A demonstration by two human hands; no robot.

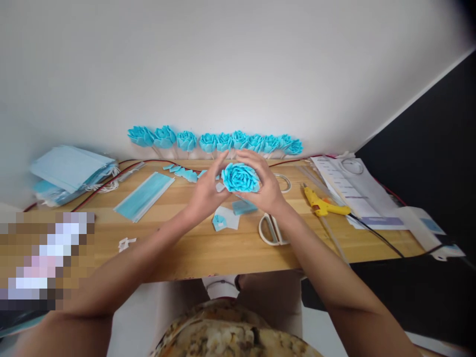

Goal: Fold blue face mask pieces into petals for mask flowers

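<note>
A blue artificial flower (241,177) with many layered petals is held up over the table, its top facing me. My left hand (208,192) cups its left side, with thumb and fingers curved around the bloom. On the other side my right hand (268,182) curls round the petals, fingers over the top edge and thumb below. Whatever is under the bloom is hidden. Beneath the hands lie a white piece with cut blue bits (226,219) and a small blue strip (244,207). White-handled scissors (270,230) rest beside my right wrist, partly covered by it.
Several finished blue flowers (224,142) stand on stems along the wall. A blue face mask (145,196) and a mask stack (72,168) lie left, with small blue cut pieces (186,173) behind. A yellow glue gun (323,202) and papers (351,186) are at right.
</note>
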